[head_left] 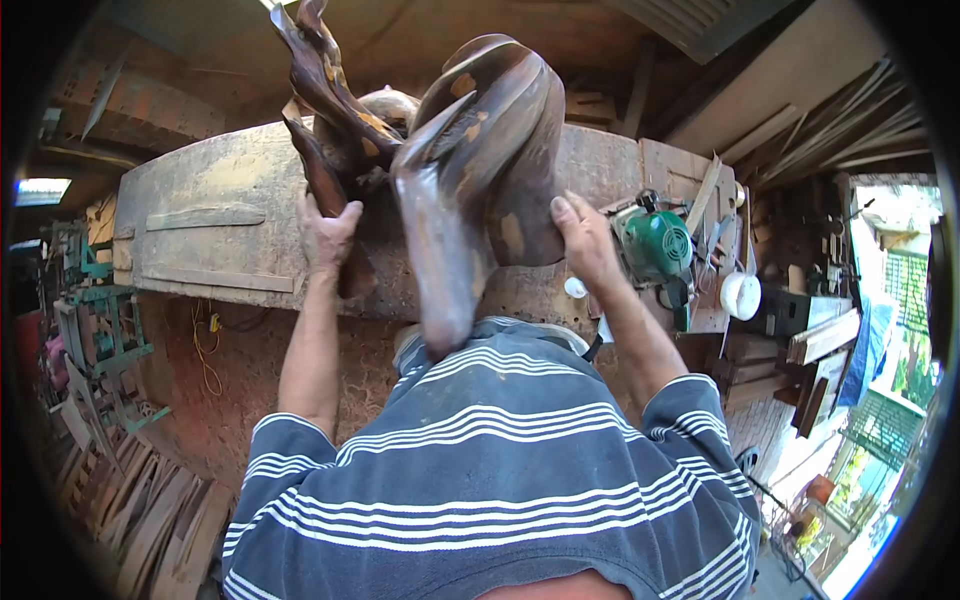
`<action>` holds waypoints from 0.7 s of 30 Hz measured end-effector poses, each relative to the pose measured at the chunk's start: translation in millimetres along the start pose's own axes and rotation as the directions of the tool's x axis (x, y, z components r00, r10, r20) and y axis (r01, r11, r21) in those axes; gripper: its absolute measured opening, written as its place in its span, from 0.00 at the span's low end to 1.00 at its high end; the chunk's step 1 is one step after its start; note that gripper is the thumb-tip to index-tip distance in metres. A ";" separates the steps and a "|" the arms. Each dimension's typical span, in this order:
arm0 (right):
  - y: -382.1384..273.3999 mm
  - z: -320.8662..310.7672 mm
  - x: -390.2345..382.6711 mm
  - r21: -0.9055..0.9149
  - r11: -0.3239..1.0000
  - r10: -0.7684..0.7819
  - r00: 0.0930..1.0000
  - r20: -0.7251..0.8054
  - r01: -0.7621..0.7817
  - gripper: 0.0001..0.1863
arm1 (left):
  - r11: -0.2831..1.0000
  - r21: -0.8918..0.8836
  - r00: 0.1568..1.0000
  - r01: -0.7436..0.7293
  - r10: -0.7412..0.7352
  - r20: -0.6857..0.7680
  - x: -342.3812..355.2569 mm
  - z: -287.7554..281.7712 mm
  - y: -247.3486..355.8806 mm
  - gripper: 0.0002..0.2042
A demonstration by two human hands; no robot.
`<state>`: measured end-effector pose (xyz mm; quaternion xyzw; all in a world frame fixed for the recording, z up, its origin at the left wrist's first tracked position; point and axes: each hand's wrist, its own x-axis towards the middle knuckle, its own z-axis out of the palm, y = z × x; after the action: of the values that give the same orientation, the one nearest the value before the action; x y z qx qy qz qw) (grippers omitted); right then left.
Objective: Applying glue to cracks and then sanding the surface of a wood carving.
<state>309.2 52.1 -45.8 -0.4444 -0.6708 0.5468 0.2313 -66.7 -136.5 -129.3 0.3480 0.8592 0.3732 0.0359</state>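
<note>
A large, dark, glossy wood carving (480, 150) with twisting, flowing forms rises from the workbench in front of me. Its rounded lower end hangs over the bench's near edge, close to my striped shirt. On the carving's left side, my left hand (332, 235) grips a dark, narrow limb, thumb toward the middle. My right hand (588, 240) holds the broad part at its lower right edge; its fingertips are partly hidden behind the wood. Lighter patches show on the brown surface.
Flat wood strips (205, 216) lie on the worn workbench (215, 180) to the left. A green power tool (656, 245), a white round container (740, 295) and hand tools sit at its right. Scrap boards (150, 535) are stacked at lower left, and green metal frames (105, 330) stand behind them.
</note>
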 end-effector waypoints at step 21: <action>165.1 35.2 -157.5 -0.087 0.833 0.551 0.834 0.033 -0.547 0.18 | 0.985 0.130 0.981 -0.110 0.087 0.171 52.1 -35.2 -237.6 0.16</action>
<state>416.3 -99.1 -183.6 -0.6106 -0.5413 0.5773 0.0289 -253.0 -239.5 -252.1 0.4215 0.8588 0.2840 0.0640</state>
